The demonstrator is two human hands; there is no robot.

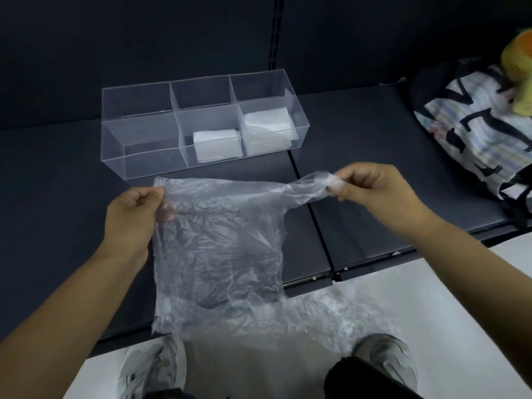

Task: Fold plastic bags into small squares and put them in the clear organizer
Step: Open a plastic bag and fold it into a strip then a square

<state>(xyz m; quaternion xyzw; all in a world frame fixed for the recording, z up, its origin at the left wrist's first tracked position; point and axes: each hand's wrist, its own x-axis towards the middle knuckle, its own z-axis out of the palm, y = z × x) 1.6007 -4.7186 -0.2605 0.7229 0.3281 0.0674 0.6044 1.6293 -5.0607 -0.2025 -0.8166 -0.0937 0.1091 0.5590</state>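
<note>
1. The left hand (131, 216) was pinched closed on the upper left corner of a translucent plastic bag (221, 251).
2. The right hand (374, 194) was closed on the bag's bunched handle, pulling it out to the right.
3. The bag hung stretched between the hands above the front of a dark shelf (57, 197), its crumpled lower part drooping past the shelf's edge.
4. The clear organizer (138, 139) stood on the shelf just behind the bag.
5. A folded white square (217, 145) lay in its middle front compartment, and a taller stack of folded bags (267, 131) filled the right front one.
6. A patterned bag (472, 131) rested on the shelf at far right, well apart from the organizer.
7. Two grey shoes (152, 367) showed on the pale floor below.
</note>
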